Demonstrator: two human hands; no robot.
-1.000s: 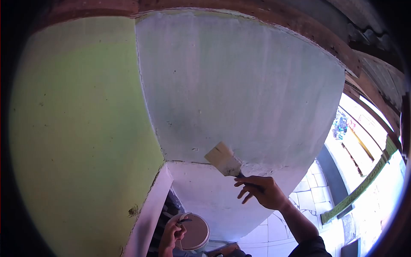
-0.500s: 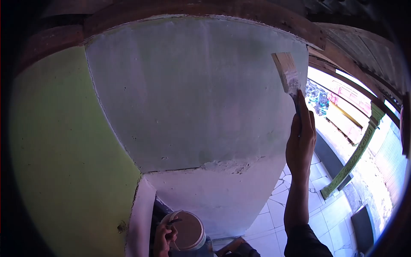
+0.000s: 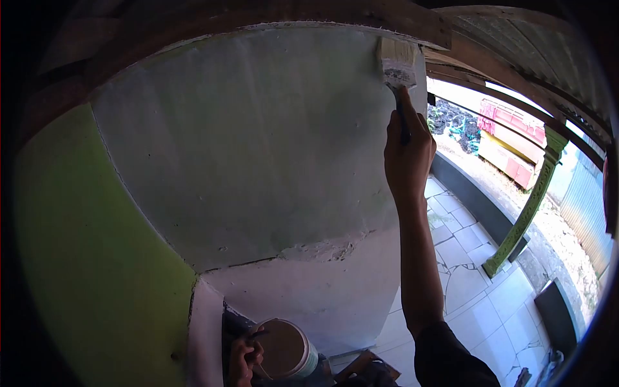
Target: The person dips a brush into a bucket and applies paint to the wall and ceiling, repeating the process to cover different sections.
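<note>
My right hand (image 3: 410,151) is wrapped round the dark handle of a wide paintbrush (image 3: 398,64). The brush points upward, its pale bristles against the upper right of the grey-green wall (image 3: 258,142), just under the wooden beam. Low in the view, my left hand (image 3: 245,358) is closed at the left rim of a round bucket (image 3: 282,348) with brownish contents. A small dark piece, perhaps the bucket's handle, shows at its fingers.
A yellow-green wall (image 3: 97,258) stands at the left. Overhead runs a brown wooden beam (image 3: 309,14). At the right are a tiled floor (image 3: 471,290), a green carved post (image 3: 525,213) and a low dark ledge (image 3: 477,206).
My right hand has carried the brush up and to the left in the view, to just below the beam. The whole view has shifted somewhat. My left hand stays at the bucket.
</note>
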